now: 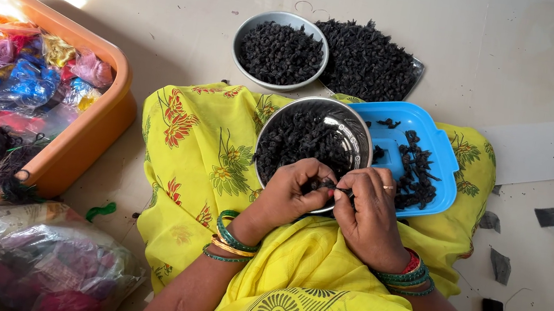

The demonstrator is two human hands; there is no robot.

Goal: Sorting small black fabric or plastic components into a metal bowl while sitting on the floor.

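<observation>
My left hand (291,192) and my right hand (371,208) meet over my lap, both pinching one small black tufted piece (330,185) between the fingertips. Right behind them rests a steel bowl (366,138) on my lap, holding a heap of the same black pieces. A blue plastic lid (431,137) sits to its right with several black pieces on it. Green and gold bangles ring both wrists. My lap is covered by yellow flowered cloth (199,144).
On the floor ahead stand a second steel bowl (247,28) full of black pieces and a tray heaped with more (370,60). An orange tub (87,143) of coloured yarn and a plastic bag (39,256) lie left. White paper (534,152) and scraps lie right.
</observation>
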